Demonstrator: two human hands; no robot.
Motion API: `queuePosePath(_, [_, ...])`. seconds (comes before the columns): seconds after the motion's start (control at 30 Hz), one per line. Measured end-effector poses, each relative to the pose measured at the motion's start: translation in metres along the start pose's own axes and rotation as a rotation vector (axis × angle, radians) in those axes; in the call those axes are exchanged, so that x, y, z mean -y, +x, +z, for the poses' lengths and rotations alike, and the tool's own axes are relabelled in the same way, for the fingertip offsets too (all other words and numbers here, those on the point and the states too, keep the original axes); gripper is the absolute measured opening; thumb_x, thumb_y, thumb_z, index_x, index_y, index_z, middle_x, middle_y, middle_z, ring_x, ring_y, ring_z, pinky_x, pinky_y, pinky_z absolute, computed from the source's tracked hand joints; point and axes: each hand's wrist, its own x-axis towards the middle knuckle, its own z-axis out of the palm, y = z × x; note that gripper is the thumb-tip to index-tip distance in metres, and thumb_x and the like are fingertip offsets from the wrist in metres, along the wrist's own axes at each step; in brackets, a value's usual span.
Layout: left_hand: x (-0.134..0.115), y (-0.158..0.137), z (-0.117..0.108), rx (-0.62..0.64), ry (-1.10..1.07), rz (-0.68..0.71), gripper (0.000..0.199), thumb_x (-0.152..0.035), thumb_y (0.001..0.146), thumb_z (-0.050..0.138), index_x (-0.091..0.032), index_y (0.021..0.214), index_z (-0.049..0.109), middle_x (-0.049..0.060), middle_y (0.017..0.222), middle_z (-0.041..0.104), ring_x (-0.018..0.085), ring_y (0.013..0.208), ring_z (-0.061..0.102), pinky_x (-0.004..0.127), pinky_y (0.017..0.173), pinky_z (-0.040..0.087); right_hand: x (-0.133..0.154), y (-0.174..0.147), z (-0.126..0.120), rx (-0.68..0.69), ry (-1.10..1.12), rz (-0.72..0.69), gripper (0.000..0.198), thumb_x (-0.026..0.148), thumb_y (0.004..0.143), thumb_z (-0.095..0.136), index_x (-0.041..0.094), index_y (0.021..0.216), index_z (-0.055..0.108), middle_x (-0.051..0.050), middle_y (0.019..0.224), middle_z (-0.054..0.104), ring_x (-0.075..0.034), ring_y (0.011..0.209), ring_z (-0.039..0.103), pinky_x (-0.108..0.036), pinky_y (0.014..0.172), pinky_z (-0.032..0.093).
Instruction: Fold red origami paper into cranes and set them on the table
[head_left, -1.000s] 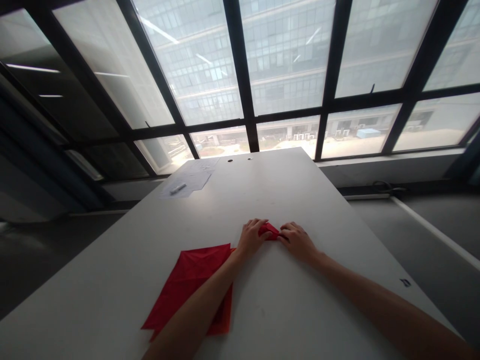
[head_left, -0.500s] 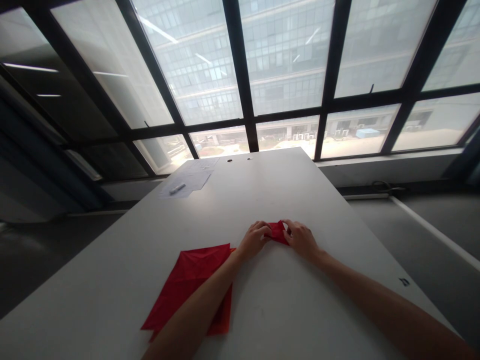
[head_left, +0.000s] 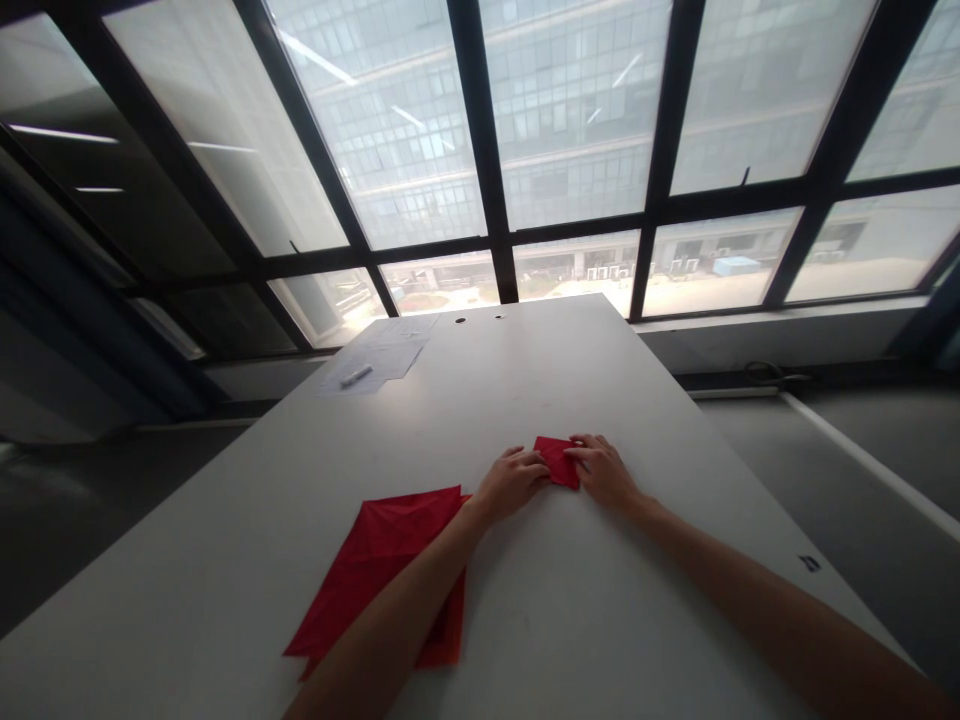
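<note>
A small folded piece of red paper (head_left: 558,462) lies on the white table between my hands. My left hand (head_left: 516,480) grips its left edge, with the fingers laid over it and the thumb hidden. At the right edge, my right hand (head_left: 604,472) pinches the paper with bent fingers. Nearer to me, partly under my left forearm, is a stack of larger red sheets (head_left: 382,540) with creases. Orange shows at the stack's edge.
White papers (head_left: 382,355) with a light-coloured tube-like object (head_left: 356,376) on them lie at the table's far left. Two small holes sit near the far edge of the table (head_left: 525,370). Behind stand tall dark-framed windows (head_left: 495,200). A dark mark (head_left: 810,563) is at the right edge.
The small red paper now lies flatter and shows more of its surface. My left fingers have come down lower on its left side, and the right fingers have shifted along the right edge.
</note>
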Motion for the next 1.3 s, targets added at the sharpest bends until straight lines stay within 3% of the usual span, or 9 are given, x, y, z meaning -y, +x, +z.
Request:
queuePosePath(0.07, [0.002, 0.0, 0.001, -0.014, -0.032, -0.03, 0.021, -0.03, 0.096, 0.054, -0.028, 0.106, 0.072, 0.004, 0.106, 0.071, 0.017, 0.101, 0.065, 0.036, 0.106, 0.04, -0.001, 0.0, 0.001, 0.01, 0.003, 0.017, 0.031, 0.017, 0.088, 0.051, 0.024, 0.109, 0.073, -0.006, 0.123, 0.065, -0.023, 0.114, 0.053, -0.037, 0.102, 0.04])
queuePosePath(0.2, [0.004, 0.0, 0.003, -0.053, -0.157, -0.149, 0.019, -0.031, 0.092, 0.058, -0.026, 0.096, 0.076, 0.004, 0.101, 0.072, 0.018, 0.093, 0.066, 0.03, 0.091, 0.05, -0.002, 0.001, 0.004, 0.005, 0.013, 0.048, 0.027, 0.023, 0.092, 0.052, 0.024, 0.107, 0.074, -0.006, 0.121, 0.066, -0.023, 0.115, 0.054, -0.037, 0.102, 0.039])
queuePosePath(0.47, [0.002, 0.001, 0.007, -0.166, -0.114, -0.3, 0.02, -0.024, 0.093, 0.049, -0.021, 0.089, 0.069, 0.003, 0.082, 0.069, 0.015, 0.073, 0.062, 0.026, 0.075, 0.049, 0.004, 0.002, -0.002, 0.037, 0.052, 0.044, 0.035, 0.041, 0.099, 0.042, 0.028, 0.116, 0.07, -0.005, 0.127, 0.063, -0.023, 0.121, 0.051, -0.039, 0.103, 0.038])
queuePosePath(0.67, [0.008, 0.002, 0.009, -0.289, -0.241, -0.432, 0.019, -0.024, 0.095, 0.044, -0.021, 0.095, 0.063, 0.002, 0.082, 0.07, 0.014, 0.073, 0.065, 0.024, 0.069, 0.048, 0.005, 0.004, -0.005, 0.017, 0.083, 0.045, 0.029, 0.035, 0.093, 0.053, 0.023, 0.114, 0.068, -0.007, 0.119, 0.067, -0.022, 0.112, 0.056, -0.037, 0.098, 0.04])
queuePosePath(0.9, [0.005, 0.001, 0.011, -0.28, -0.145, -0.362, 0.009, -0.022, 0.086, 0.058, -0.022, 0.093, 0.063, 0.001, 0.087, 0.069, 0.015, 0.078, 0.063, 0.026, 0.074, 0.049, -0.001, 0.005, -0.001, -0.03, 0.165, 0.072, 0.018, 0.022, 0.087, 0.053, 0.019, 0.085, 0.071, -0.006, 0.088, 0.069, -0.019, 0.086, 0.061, -0.029, 0.08, 0.045])
queuePosePath(1.0, [0.005, 0.002, 0.01, -0.26, -0.173, -0.335, 0.008, -0.023, 0.086, 0.058, -0.02, 0.089, 0.064, 0.002, 0.087, 0.068, 0.016, 0.079, 0.061, 0.027, 0.074, 0.048, 0.001, 0.004, -0.003, -0.038, 0.181, 0.101, 0.02, 0.023, 0.088, 0.052, 0.019, 0.083, 0.07, -0.005, 0.083, 0.069, -0.018, 0.079, 0.061, -0.028, 0.074, 0.045])
queuePosePath(1.3, [0.013, 0.002, 0.016, -0.312, -0.395, -0.43, 0.008, -0.021, 0.086, 0.057, -0.018, 0.091, 0.063, 0.002, 0.085, 0.069, 0.014, 0.073, 0.063, 0.025, 0.069, 0.05, 0.008, 0.003, -0.005, -0.015, 0.182, 0.108, 0.012, 0.027, 0.085, 0.056, 0.02, 0.082, 0.066, -0.004, 0.081, 0.069, -0.016, 0.071, 0.06, -0.026, 0.067, 0.042])
